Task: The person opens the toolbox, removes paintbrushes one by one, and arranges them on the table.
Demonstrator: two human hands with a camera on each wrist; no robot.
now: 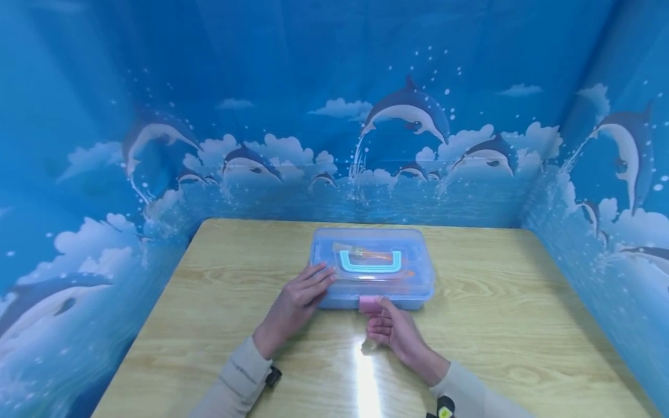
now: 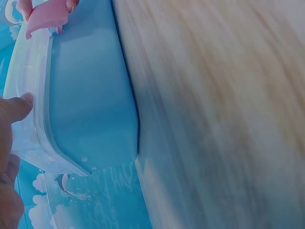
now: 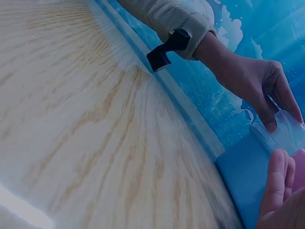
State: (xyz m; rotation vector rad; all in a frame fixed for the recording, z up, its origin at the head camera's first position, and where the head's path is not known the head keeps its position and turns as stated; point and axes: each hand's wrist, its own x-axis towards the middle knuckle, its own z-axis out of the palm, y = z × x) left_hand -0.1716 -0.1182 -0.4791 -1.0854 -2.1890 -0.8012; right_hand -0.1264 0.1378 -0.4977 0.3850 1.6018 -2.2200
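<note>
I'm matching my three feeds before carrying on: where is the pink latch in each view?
Head: the pink latch is below centre, slightly right, at the near edge of the blue box.
Left wrist: the pink latch is in the top left corner.
Right wrist: the pink latch is at the right edge, below mid-height, partly cut off.
Shared landmark: the blue box, visible in all three views.

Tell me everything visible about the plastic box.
The box is blue, plastic-looking, and sits flat on the table. Its translucent lid looks closed, carrying a cyan handle; a brush shows through. A pink latch is in front. The left hand rests on the lid's left side; the right hand grips the latch.
</note>
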